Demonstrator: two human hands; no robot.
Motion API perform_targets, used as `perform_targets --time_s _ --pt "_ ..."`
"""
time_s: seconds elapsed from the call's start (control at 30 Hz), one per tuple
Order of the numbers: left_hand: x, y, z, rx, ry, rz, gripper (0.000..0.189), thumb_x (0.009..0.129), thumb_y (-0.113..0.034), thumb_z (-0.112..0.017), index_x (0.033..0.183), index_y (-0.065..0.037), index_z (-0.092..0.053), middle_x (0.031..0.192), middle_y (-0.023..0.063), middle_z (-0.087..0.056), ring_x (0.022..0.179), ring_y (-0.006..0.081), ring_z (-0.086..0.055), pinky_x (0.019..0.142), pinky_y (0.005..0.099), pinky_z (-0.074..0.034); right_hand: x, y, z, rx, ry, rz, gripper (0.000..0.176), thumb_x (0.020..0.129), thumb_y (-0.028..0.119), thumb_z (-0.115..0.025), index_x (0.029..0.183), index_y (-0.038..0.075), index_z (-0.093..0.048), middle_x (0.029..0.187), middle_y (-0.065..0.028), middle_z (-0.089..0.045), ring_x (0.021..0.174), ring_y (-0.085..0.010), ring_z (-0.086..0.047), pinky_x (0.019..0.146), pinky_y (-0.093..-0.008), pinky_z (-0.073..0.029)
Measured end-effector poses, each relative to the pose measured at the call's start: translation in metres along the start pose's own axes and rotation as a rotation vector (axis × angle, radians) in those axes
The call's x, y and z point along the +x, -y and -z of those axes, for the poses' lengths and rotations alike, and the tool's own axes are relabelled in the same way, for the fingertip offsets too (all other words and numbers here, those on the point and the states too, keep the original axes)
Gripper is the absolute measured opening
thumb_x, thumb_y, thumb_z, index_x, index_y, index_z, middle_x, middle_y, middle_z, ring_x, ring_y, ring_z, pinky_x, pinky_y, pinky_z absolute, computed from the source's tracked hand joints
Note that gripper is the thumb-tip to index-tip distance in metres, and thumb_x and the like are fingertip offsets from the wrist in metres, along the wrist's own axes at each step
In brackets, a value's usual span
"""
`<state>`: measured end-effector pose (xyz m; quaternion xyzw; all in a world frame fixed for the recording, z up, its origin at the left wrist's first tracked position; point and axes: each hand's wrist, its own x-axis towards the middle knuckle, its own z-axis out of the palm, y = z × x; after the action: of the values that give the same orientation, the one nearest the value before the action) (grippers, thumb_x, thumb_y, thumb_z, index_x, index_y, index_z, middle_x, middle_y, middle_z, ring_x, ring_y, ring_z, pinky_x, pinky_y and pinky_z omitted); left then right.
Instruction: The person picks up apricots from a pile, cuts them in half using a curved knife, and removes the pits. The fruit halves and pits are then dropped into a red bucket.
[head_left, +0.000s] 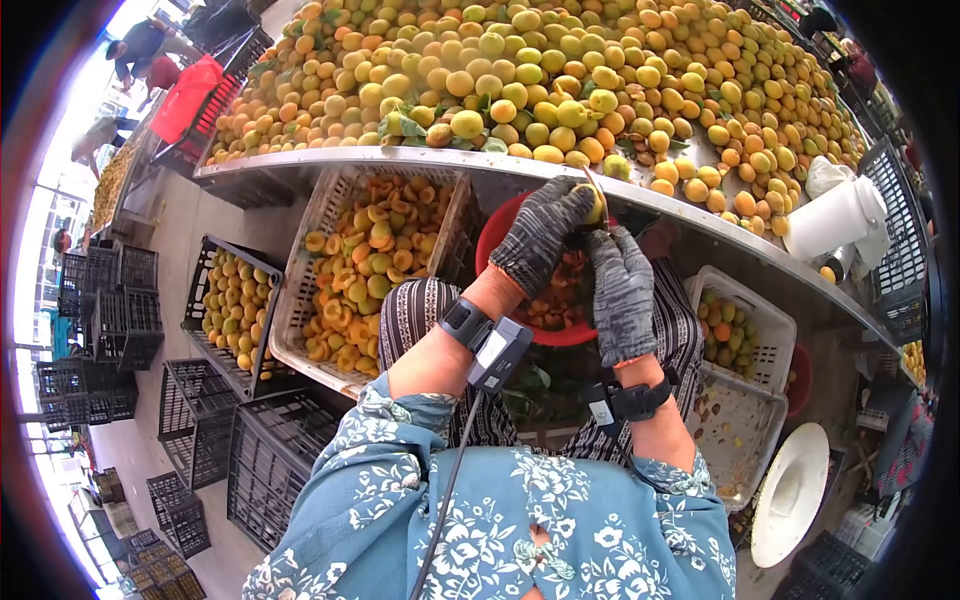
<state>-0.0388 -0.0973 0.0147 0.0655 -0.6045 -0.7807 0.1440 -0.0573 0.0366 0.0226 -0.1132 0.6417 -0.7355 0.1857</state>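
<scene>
My left hand, in a grey knit glove, is closed around a yellow-green apricot above a red basin. A thin curved tool crosses in front of that fruit; its kind is not clear. From the other side my right hand, gloved alike, meets the apricot with curled fingers at the tool's lower end. Orange apricot pieces lie in the basin between my knees. Just beyond my hands runs the metal edge of a table heaped with whole apricots.
On my left stand a pale crate of apricot halves and a black crate of whole fruit. A white crate with fruit is to my right, near a white hat. A white bucket lies on the table.
</scene>
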Motion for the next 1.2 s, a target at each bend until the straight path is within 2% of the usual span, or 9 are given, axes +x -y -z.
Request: perform_targets --time_s 0.07,0.17,0.33,0.43,0.53,0.83,0.9,1.1,1.2 --pt "0.004 0.015 0.009 -0.048 -0.023 -0.006 0.022 0.096 -0.019 -0.052 0.108 -0.003 -0.061 0.097 0.0032 -0.063 0.090 0.0115 -0.058 0.084 0.0273 -0.047 -0.006 -0.001 -0.005 0.003 -0.017 -0.021 0.020 0.094 0.014 -0.058 0.106 -0.002 -0.063 0.085 -0.0013 -0.061 0.076 -0.0080 -0.051 0.069 -0.0228 -0.044" --pt "0.004 0.032 0.017 0.531 -0.055 -0.314 0.021 0.098 -0.016 -0.048 0.108 -0.003 -0.061 0.100 0.0047 -0.063 0.093 0.0129 -0.058 0.088 0.0287 -0.047 -0.011 0.005 -0.013 -0.028 -0.049 -0.025 0.019 0.094 0.013 -0.058 0.105 -0.001 -0.063 0.085 0.0006 -0.060 0.074 -0.0060 -0.049 0.066 -0.0216 -0.043" --pt "-0.010 0.014 -0.011 -0.165 -0.162 -0.019 0.022 0.098 -0.016 -0.050 0.112 -0.003 -0.060 0.105 0.0048 -0.063 0.098 0.0126 -0.057 0.089 0.0278 -0.047 0.006 -0.020 -0.005 -0.283 -0.084 0.186 0.027 0.094 0.013 -0.058 0.114 -0.005 -0.060 0.093 -0.0071 -0.067 0.078 -0.0144 -0.058 0.072 -0.0285 -0.048" --pt "-0.004 0.017 0.008 0.192 0.009 -0.178 0.025 0.098 -0.017 -0.051 0.116 -0.002 -0.059 0.105 0.0037 -0.063 0.098 0.0106 -0.057 0.090 0.0263 -0.046 0.010 -0.016 0.001 -0.320 0.004 0.146 0.030 0.094 0.013 -0.057 0.117 -0.005 -0.058 0.099 -0.0116 -0.067 0.086 -0.0182 -0.060 0.079 -0.0303 -0.048" --pt "-0.001 0.000 0.002 -0.196 0.029 0.151 0.026 0.098 -0.017 -0.051 0.118 -0.002 -0.058 0.106 0.0026 -0.062 0.098 0.0093 -0.056 0.091 0.0254 -0.046 0.003 -0.004 -0.003 -0.227 -0.025 0.156 0.028 0.094 0.013 -0.056 0.116 -0.005 -0.059 0.102 -0.0106 -0.067 0.089 -0.0154 -0.059 0.082 -0.0282 -0.047" --pt "-0.005 -0.008 -0.008 -0.066 -0.086 -0.038 0.022 0.099 -0.018 -0.049 0.113 -0.003 -0.058 0.105 0.0044 -0.059 0.096 0.0130 -0.054 0.088 0.0269 -0.045 -0.004 -0.011 -0.012 -0.010 -0.008 0.031 0.029 0.097 0.013 -0.052 0.120 -0.002 -0.058 0.104 -0.0066 -0.066 0.093 -0.0111 -0.058 0.085 -0.0251 -0.047" --pt "-0.009 -0.016 -0.012 -0.172 -0.180 0.224 0.025 0.101 -0.022 -0.046 0.112 -0.004 -0.059 0.105 0.0031 -0.059 0.095 0.0119 -0.054 0.088 0.0265 -0.045 -0.004 -0.012 -0.012 -0.165 -0.034 0.097 0.029 0.097 0.013 -0.051 0.120 -0.003 -0.058 0.105 -0.0074 -0.066 0.095 -0.0123 -0.058 0.086 -0.0258 -0.046" --pt "-0.005 0.017 -0.013 -0.445 -0.175 0.254 0.027 0.098 -0.031 -0.053 0.108 -0.009 -0.063 0.093 -0.0018 -0.064 0.083 0.0064 -0.056 0.076 0.0231 -0.049 0.003 -0.024 -0.002 -0.579 -0.076 0.220 0.029 0.096 0.015 -0.054 0.117 -0.004 -0.058 0.099 -0.0094 -0.068 0.088 -0.0149 -0.061 0.080 -0.0290 -0.049" --pt "0.002 0.010 -0.012 -0.578 -0.134 0.502 0.025 0.098 -0.030 -0.052 0.105 -0.008 -0.064 0.094 0.0006 -0.065 0.084 0.0121 -0.058 0.078 0.0266 -0.050 0.010 -0.031 0.008 -0.507 -0.066 0.240 0.029 0.096 0.016 -0.052 0.116 -0.004 -0.058 0.100 -0.0109 -0.068 0.089 -0.0184 -0.061 0.081 -0.0301 -0.048"
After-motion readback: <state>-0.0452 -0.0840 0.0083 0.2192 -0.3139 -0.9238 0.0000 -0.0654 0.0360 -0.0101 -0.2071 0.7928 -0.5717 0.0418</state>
